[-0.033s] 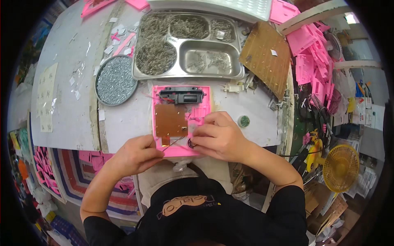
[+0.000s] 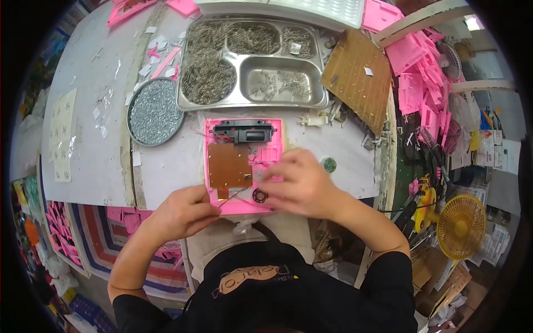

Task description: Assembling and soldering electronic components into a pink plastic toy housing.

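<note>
Head view: printed lettering crosses the black shirt [image 2: 250,302]; faint marks cover a paper sheet [image 2: 65,133]. The pink casing [image 2: 244,208] lies at the near edge of the surface [image 2: 344,183]. The left hand [image 2: 191,210] pinches 1 thin dark wire [image 2: 234,197]; the right hand [image 2: 305,183], blurred, half-curled, is beside the round black part [image 2: 259,195], its grip impossible to tell.

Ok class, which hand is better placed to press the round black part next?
Probably the right hand: it is close to the round black part, while the left hand is farther off, at the lower-left corner of the pink case.
</note>
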`<state>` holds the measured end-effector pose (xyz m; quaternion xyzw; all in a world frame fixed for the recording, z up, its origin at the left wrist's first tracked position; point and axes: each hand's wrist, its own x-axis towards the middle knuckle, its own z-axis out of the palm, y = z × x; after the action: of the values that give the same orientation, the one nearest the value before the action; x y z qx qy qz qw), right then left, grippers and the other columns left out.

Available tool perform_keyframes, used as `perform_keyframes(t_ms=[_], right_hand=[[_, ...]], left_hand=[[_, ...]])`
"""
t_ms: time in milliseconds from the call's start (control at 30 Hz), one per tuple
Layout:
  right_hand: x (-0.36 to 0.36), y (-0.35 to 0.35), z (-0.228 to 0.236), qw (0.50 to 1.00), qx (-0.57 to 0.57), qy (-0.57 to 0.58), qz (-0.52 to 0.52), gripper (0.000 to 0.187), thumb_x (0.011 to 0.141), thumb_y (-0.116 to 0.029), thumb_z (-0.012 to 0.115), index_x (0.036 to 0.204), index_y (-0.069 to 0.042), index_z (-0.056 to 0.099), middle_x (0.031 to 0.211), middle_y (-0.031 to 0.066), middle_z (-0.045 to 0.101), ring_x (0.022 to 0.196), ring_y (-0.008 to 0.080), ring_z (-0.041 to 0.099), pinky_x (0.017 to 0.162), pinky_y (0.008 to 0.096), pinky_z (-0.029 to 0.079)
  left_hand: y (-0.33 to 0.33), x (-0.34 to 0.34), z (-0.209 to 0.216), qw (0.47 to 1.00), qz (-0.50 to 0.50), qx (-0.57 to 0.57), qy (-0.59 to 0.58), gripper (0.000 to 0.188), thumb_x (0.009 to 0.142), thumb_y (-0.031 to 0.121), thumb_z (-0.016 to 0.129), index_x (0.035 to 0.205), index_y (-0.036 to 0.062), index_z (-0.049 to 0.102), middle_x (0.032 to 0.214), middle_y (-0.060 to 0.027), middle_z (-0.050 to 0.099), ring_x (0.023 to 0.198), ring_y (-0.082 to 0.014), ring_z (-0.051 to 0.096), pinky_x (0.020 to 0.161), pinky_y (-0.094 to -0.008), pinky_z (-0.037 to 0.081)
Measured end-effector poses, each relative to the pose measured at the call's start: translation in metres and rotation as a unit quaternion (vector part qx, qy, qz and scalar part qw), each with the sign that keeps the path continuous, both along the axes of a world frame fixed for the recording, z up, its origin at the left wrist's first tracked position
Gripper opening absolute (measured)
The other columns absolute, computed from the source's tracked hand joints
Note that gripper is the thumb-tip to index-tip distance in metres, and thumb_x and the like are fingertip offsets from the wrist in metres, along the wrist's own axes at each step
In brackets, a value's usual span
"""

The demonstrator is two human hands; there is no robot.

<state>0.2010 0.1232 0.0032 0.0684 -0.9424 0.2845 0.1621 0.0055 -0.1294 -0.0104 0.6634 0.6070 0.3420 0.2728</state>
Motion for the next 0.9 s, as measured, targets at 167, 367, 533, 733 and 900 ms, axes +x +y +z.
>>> perform_keyframes(t_ms=[167,367,533,733,900], right_hand=[[0.000,0.071,0.008,0.954,0.184,-0.078,-0.224,0.028,0.074,-0.013,0.078,0.101,-0.010,0.072,0.097,0.0050,0.062,0.096,0.0283,0.055,0.080,0.0412,0.044],[0.009,0.083,-0.002,0.957,0.166,-0.027,-0.237,0.024,0.075,-0.011,0.077,0.097,-0.010,0.068,0.100,0.0058,0.061,0.100,0.0294,0.055,0.083,0.0422,0.043],[0.027,0.078,0.023,0.965,0.112,-0.029,-0.237,0.026,0.075,-0.011,0.078,0.098,-0.007,0.066,0.098,0.0083,0.066,0.097,0.0292,0.061,0.086,0.0422,0.045],[0.079,0.065,0.032,0.957,0.056,-0.052,-0.278,0.026,0.076,-0.011,0.079,0.098,-0.006,0.067,0.089,0.0094,0.069,0.085,0.0307,0.064,0.083,0.0422,0.045],[0.083,0.059,0.031,0.961,0.018,-0.057,-0.271,0.027,0.076,-0.010,0.080,0.100,-0.006,0.067,0.089,0.0097,0.069,0.080,0.0294,0.064,0.077,0.0399,0.048]], left_hand=[[0.008,-0.005,0.017,0.996,-0.036,-0.078,0.013,0.020,0.079,0.010,0.078,0.098,0.0089,0.071,0.085,-0.0095,0.059,0.077,-0.0309,0.062,0.066,-0.0421,0.052],[0.092,-0.032,0.073,0.996,-0.010,-0.085,-0.021,0.016,0.084,0.014,0.074,0.098,0.0079,0.070,0.085,-0.0104,0.061,0.078,-0.0321,0.063,0.068,-0.0425,0.050],[0.206,-0.057,0.011,0.947,0.157,-0.026,0.279,0.012,0.092,0.021,0.065,0.094,0.0100,0.069,0.085,-0.0166,0.068,0.080,-0.0387,0.067,0.070,-0.0488,0.053],[0.266,-0.057,0.017,0.912,0.104,-0.097,0.384,0.020,0.087,0.015,0.061,0.098,0.0065,0.076,0.091,-0.0177,0.074,0.091,-0.0352,0.073,0.077,-0.0475,0.059],[0.268,-0.060,0.005,0.926,0.065,-0.026,0.371,0.015,0.085,0.017,0.067,0.095,0.0063,0.069,0.087,-0.0151,0.072,0.083,-0.0356,0.071,0.072,-0.0461,0.057]])
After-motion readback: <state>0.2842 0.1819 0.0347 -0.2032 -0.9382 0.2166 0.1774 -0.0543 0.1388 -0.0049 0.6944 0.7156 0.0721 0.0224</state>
